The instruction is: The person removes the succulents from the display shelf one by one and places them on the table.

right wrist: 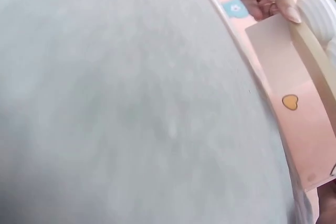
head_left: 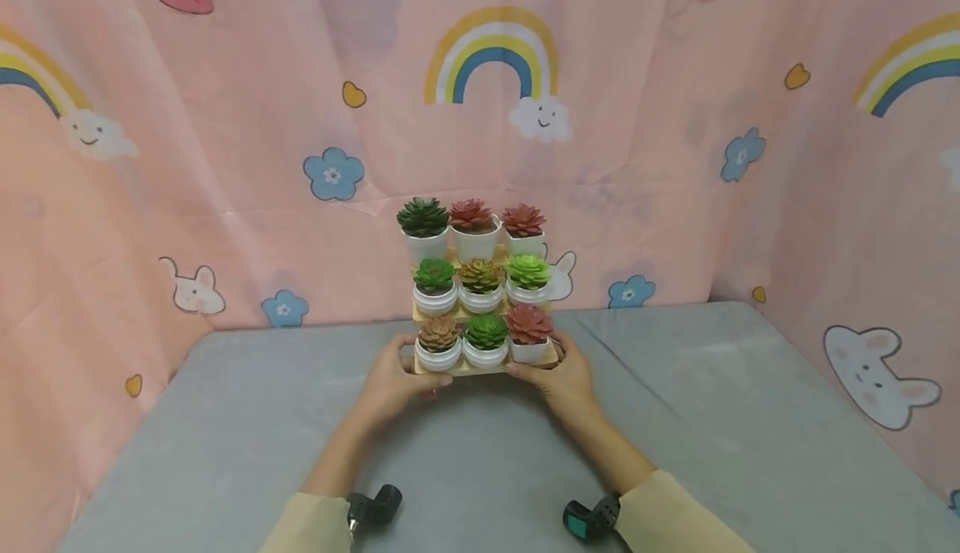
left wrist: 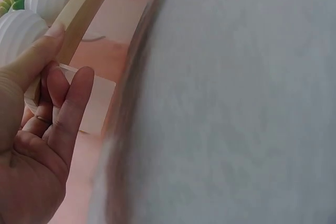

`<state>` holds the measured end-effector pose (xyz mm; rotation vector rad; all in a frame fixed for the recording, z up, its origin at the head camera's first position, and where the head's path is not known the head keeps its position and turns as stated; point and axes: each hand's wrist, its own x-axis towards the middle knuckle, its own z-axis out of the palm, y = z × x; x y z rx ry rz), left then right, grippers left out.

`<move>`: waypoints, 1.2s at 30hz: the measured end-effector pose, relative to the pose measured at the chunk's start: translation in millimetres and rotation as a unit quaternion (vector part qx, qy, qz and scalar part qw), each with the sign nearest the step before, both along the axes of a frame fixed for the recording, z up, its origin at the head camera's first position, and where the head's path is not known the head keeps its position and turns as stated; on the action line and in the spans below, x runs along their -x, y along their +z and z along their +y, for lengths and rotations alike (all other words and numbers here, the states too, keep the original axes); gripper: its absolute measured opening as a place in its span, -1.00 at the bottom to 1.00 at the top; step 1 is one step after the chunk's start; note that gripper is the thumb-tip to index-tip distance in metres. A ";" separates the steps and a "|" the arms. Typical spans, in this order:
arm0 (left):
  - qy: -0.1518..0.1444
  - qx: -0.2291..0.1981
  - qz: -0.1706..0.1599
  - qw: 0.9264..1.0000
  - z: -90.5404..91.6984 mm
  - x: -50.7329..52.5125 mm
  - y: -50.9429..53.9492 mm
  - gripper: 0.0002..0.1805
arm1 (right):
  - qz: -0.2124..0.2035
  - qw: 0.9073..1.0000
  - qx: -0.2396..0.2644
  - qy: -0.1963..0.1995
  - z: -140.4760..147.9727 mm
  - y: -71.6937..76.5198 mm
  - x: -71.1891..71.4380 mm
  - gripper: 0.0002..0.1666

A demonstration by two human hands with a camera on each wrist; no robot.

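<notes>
A tiered wooden stand (head_left: 480, 369) is held up by both hands over the table's back part. Its three steps carry rows of three small artificial succulents (head_left: 480, 273) in white pots. At the stand's lower left end, my left hand (head_left: 397, 382) grips the bottom step. In the left wrist view, the thumb of the left hand (left wrist: 31, 156) lies on the wooden edge and other fingers are underneath. My right hand (head_left: 566, 378) holds the lower right end, thumb along the front. A pale panel (right wrist: 278, 51) shows below the step's wooden edge in the right wrist view.
A grey cloth covers the table (head_left: 480, 470). Behind it hangs a pink curtain (head_left: 247, 119) printed with rainbows, flowers and rabbits, close behind the stand. Dark devices (head_left: 375, 507) are strapped at both wrists.
</notes>
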<state>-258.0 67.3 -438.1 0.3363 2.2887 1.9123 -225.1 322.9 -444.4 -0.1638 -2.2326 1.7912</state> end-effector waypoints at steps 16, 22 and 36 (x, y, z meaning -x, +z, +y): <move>0.015 -0.007 -0.002 1.000 -3.6 -10.1 -7.4 -0.18 | 0.015 0.997 0.020 0.072 15.4 -6.4 -3.8 0.02; 0.023 -0.013 0.007 1.000 -7.1 -10.7 -11.7 -0.13 | 0.004 0.990 0.060 0.126 30.0 -0.5 -1.4 -0.03; 0.005 -0.003 -0.002 1.000 -10.7 -10.4 -13.3 -0.12 | 0.003 0.985 0.008 0.170 59.7 -6.6 -0.1 -0.28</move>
